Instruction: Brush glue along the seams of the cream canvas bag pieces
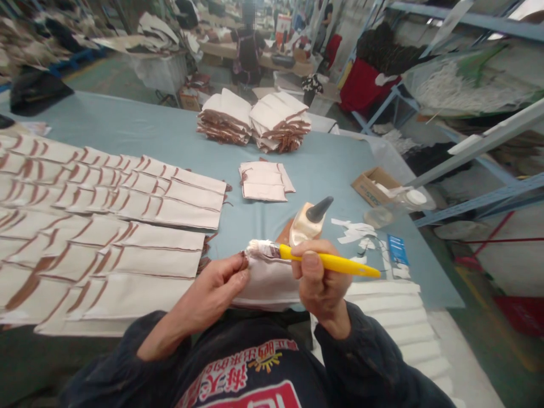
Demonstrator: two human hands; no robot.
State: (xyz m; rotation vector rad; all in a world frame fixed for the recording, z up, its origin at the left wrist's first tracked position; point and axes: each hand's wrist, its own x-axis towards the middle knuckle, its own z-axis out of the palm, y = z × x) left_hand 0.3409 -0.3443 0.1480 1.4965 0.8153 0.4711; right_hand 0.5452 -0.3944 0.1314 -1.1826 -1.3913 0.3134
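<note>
My right hand (319, 277) is closed round the yellow handle of a paintbrush (346, 264). The brush's white-coated bristles touch the upper left edge of a pale fabric piece (272, 280) lying in front of me. At that piece's left corner, my left hand (223, 280) pinches the edge between thumb and fingers. Just beyond the brush stands a cream-coloured container (305, 225) with a dark grey spout, tilted toward the upper right.
Overlapping cream pieces with brown edges (170, 249) cover the table's left side. Two tall stacks (278, 119) stand at the back, with a small pile (264, 182) nearer. At right are a cardboard box (374, 184), a clear jar (382, 215), paper scraps (355, 231) and white strips (391, 317).
</note>
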